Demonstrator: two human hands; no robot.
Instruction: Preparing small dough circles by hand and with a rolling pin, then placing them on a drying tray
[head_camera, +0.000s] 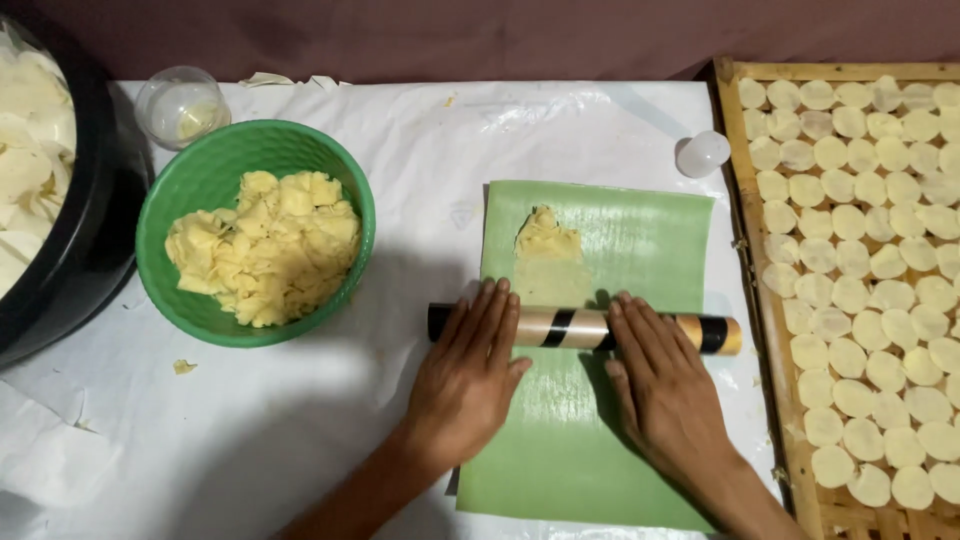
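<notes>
though striped, roller (585, 328) under palms

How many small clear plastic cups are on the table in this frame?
2. One cup stands upright beside the green bowl, at its far left. A second cup lies between the green sheet and the drying rack. Others could sit outside the view.

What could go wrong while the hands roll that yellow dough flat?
1. The dough lies near the top left of the green sheet, so rolling might push it off the edge.
2. The left hand rests partly off the sheet; the sheet might slide on the white plastic cover.
3. The rolling pin points toward the tray's wooden frame and might bump it.
</notes>
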